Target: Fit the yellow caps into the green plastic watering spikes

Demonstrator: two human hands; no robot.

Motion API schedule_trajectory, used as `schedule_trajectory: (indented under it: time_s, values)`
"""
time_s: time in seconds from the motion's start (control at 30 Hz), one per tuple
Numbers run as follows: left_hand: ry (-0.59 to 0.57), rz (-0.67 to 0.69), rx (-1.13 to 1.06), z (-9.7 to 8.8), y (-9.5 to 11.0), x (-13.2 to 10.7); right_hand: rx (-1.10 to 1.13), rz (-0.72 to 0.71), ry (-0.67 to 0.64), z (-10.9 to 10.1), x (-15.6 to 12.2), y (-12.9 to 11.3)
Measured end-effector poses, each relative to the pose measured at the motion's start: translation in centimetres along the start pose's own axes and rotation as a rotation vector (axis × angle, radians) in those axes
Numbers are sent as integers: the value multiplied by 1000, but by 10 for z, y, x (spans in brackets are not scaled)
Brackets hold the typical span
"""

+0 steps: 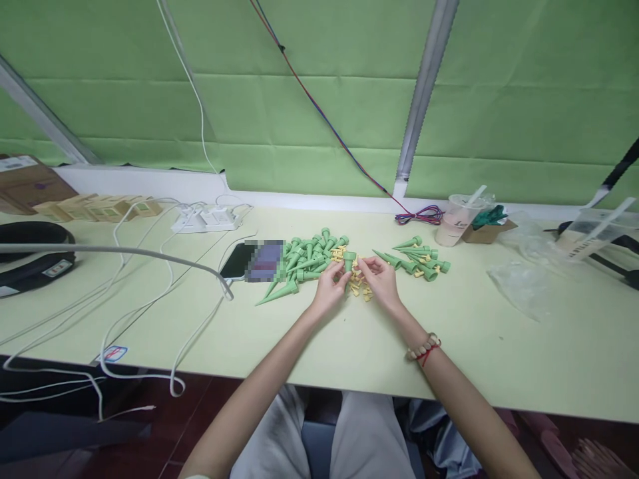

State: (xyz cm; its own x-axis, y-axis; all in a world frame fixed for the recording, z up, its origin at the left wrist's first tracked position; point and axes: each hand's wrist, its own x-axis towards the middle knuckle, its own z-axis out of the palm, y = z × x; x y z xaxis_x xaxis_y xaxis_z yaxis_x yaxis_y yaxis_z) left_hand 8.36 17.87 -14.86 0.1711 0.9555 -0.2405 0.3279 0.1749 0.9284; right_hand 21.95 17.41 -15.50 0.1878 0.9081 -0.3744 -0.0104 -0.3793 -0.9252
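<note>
Upright in the fingers of my left hand (331, 286) is a green plant watering spike (350, 258), its wide head at the top. My right hand (380, 279) is closed in a pinch beside that head, on what looks like a small yellow plastic piece (356, 263), mostly covered by the fingertips. Loose yellow plastic pieces (368, 293) lie under and between my hands. To the left is a heap of green watering spikes (309, 251). A smaller group of spikes (422, 254) lies to the right, some showing yellow pieces at their heads.
A phone (239, 260) lies left of the heap, near white cables and a power strip (207, 218). Toward the right are a drink cup (453, 219), a small cardboard box (486, 231), a clear plastic bag (519, 289) and another cup (594, 236). Wooden blocks (97, 207) stand far left.
</note>
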Motion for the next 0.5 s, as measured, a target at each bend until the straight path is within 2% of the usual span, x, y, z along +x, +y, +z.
schedule_trajectory:
  time_s: [0.1,0.2,0.27,0.37,0.5]
  values:
    - [-58,-57,-77,-4,-1,3,-329,-349,0,-6,2,7]
    - [-128,-85,-133,-7,-1,3,-518,-624,-55,-12,4,11]
    - [-158,-107,-167,-9,0,3,-575,-707,-44,-16,5,11]
    - [-146,-117,-176,-11,1,3,-581,-737,-29,-19,6,8]
    - [-112,-66,-110,-12,1,4,-588,-865,-88,-21,7,7]
